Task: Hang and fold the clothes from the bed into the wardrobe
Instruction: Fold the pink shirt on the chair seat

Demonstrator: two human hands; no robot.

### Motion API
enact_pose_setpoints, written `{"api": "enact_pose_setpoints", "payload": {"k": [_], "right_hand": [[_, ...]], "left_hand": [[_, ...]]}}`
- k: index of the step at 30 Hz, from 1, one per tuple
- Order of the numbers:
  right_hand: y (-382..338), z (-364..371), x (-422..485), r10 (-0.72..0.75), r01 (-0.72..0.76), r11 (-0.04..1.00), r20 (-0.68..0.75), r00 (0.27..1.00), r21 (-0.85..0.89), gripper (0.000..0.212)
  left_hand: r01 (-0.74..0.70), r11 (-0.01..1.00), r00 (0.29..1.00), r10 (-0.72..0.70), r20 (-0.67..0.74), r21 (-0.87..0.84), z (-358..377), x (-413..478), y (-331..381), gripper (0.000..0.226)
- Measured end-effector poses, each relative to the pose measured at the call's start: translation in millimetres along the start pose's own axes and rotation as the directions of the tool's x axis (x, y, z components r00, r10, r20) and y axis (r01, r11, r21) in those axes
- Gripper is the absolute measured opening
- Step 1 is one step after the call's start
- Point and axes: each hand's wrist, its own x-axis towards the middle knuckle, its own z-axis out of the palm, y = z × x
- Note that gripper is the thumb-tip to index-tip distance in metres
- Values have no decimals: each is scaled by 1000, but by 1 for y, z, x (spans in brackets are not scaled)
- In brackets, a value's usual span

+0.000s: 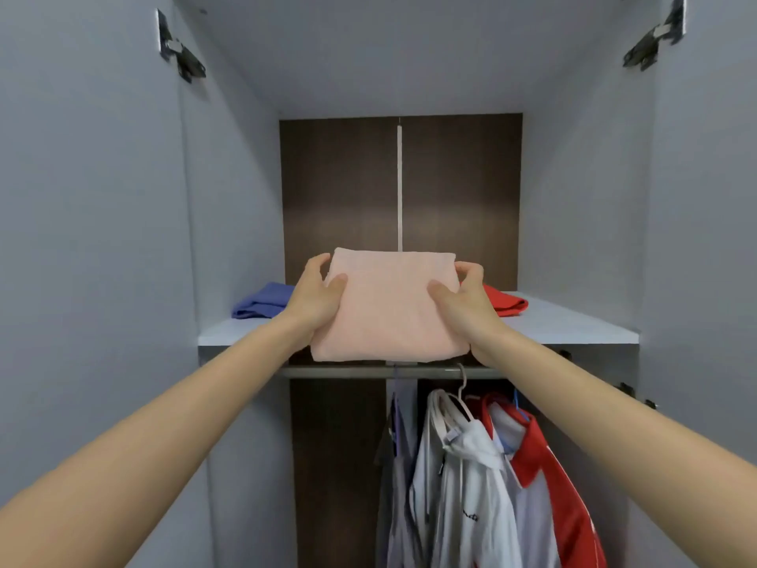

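A folded pale pink garment is held level over the front edge of the wardrobe's upper shelf. My left hand grips its left side, thumb on top and fingers underneath. My right hand grips its right side the same way. A folded blue garment lies on the shelf to the left, and a folded red garment lies to the right, partly hidden behind my right hand.
Below the shelf a metal rail carries hanging clothes: a grey one, a white hooded top and a red and white shirt. Both wardrobe doors stand open, with hinges at the upper left and upper right.
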Motion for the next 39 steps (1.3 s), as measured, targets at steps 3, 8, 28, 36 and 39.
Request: {"api": "enact_pose_setpoints", "payload": {"k": [3, 8, 28, 36, 39], "right_hand": [[13, 14, 47, -28, 28, 1000, 27, 999, -12, 29], [26, 52, 116, -41, 45, 999, 131, 990, -22, 44], [79, 245, 252, 228, -182, 972, 429, 874, -146, 54], [104, 248, 270, 82, 186, 808, 419, 904, -559, 61], [100, 249, 281, -33, 339, 727, 462, 886, -598, 46]], "left_hand": [[-5, 999, 998, 7, -66, 37, 6, 46, -12, 47], [-2, 995, 990, 17, -143, 104, -4, 110, -30, 44], [169, 880, 979, -99, -177, 444, -83, 292, -152, 39], [78, 806, 997, -61, -50, 586, -69, 318, -174, 34], [3, 767, 978, -137, 159, 641, -60, 317, -171, 36]]}}
